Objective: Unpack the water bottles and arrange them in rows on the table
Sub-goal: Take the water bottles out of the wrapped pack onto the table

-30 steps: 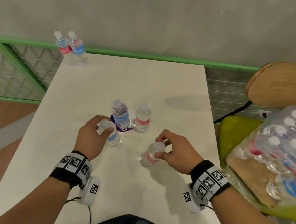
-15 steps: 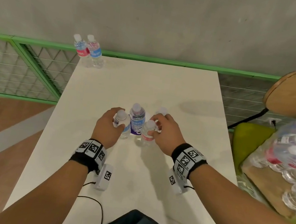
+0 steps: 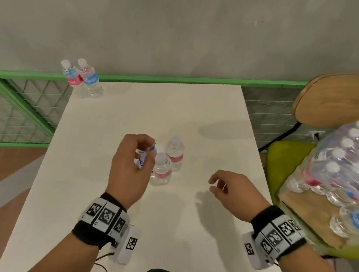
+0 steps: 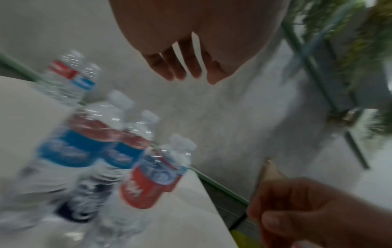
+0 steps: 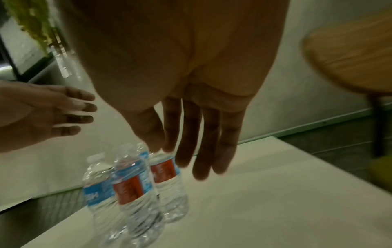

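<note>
the left hand [image 3: 130, 168] hung above the middle of the white table [image 3: 98, 193], back of the hand up, its fingers [image 4: 180, 67] loosely hanging and relaxed with nothing between them; seen from the head it covered part of the bottle cluster below it. the right hand [image 3: 232, 193] was out to the right of the cluster, above the table and apart from every bottle, fingers [image 5: 205, 147] extended downward and loose, holding nothing. both wrists wore black bands with white square-patterned markers [image 3: 105, 214]

at the table's middle stood a tight group of upright bottles, touching or just beside one another: a red-label bottle [image 3: 162, 168] nearest the person, a second red-label bottle [image 3: 175, 153] just behind it, and a blue-label bottle [image 3: 144, 160] on their left, mostly hidden by the left hand in the head view. the left wrist view, badly blurred, showed blue labels on more than one bottle there, with a dark purple patch [image 4: 78, 206] under them; the exact count i cannot tell

off the table's right edge, a plastic-wrapped pack of bottles [image 3: 350, 177] sat on a green chair seat [image 3: 286, 152] with a wooden backrest [image 3: 353, 102]

at the far left corner of the table two more bottles stood upright side by side, touching: one with a red label [image 3: 72, 77], one with a blue label [image 3: 90, 78]. beyond the far edge ran a green rail [image 3: 182, 81] and a grey wall [image 3: 192, 20]
</note>
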`<control>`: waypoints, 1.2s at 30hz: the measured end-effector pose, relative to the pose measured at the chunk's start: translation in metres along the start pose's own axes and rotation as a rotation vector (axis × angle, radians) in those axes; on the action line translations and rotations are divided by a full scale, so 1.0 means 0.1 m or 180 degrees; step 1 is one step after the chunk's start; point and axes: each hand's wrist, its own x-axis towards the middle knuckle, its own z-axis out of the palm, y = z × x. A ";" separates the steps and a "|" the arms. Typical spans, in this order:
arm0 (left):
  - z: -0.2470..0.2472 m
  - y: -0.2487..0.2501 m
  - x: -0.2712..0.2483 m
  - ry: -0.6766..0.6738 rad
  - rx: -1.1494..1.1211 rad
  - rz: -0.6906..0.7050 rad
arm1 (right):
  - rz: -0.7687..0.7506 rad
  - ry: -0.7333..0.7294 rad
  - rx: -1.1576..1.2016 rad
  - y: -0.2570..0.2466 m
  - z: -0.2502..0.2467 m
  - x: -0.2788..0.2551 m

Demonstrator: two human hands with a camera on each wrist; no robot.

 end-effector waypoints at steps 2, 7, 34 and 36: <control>0.26 0.27 -0.05 -0.0693 -0.0225 0.0141 | 0.0318 -0.0044 0.0020 0.30 -0.12 -0.27; 1.17 0.60 -0.23 -0.2820 0.0098 0.0300 | 0.1199 0.0414 0.0300 0.98 -0.30 -0.92; 4.31 1.36 -0.27 -0.3215 0.0590 -0.0861 | 0.3071 0.2253 0.2158 2.64 -0.77 -1.11; 4.35 1.40 -0.22 -0.3228 0.0664 -0.1041 | 0.3059 0.2133 0.1883 2.67 -0.78 -1.10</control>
